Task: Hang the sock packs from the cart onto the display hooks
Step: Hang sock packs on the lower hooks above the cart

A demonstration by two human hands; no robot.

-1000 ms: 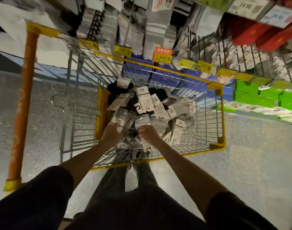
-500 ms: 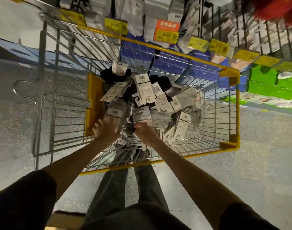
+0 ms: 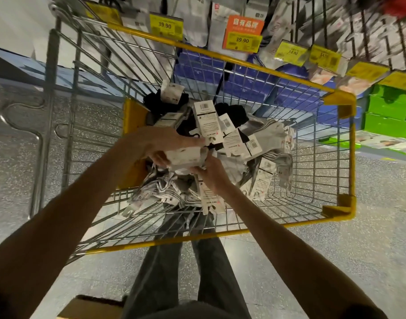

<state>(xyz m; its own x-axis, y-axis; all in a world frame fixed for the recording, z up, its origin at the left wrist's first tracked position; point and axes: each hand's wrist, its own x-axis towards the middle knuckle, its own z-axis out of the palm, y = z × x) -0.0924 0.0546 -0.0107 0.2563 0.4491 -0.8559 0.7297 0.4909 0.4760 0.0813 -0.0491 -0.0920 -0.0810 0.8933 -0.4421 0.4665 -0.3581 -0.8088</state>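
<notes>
A wire cart (image 3: 340, 157) with a yellow rim holds a heap of sock packs (image 3: 248, 143), white, grey and black, with card labels. My left hand (image 3: 156, 143) grips a white sock pack (image 3: 185, 155) lifted above the heap. My right hand (image 3: 208, 173) holds the same pack from below, fingers curled under it. Hanging sock packs (image 3: 218, 21) fill the display beyond the cart, with yellow price tags (image 3: 166, 26) below them. The hooks themselves are hard to make out.
Blue boxes (image 3: 250, 77) sit low on the shelf behind the cart, green boxes (image 3: 390, 111) to the right. A cardboard box corner (image 3: 91, 307) lies by my legs. Speckled floor surrounds the cart.
Both hands rose from the heap with a white sock pack held between them. The view tilted closer to the cart and shelf.
</notes>
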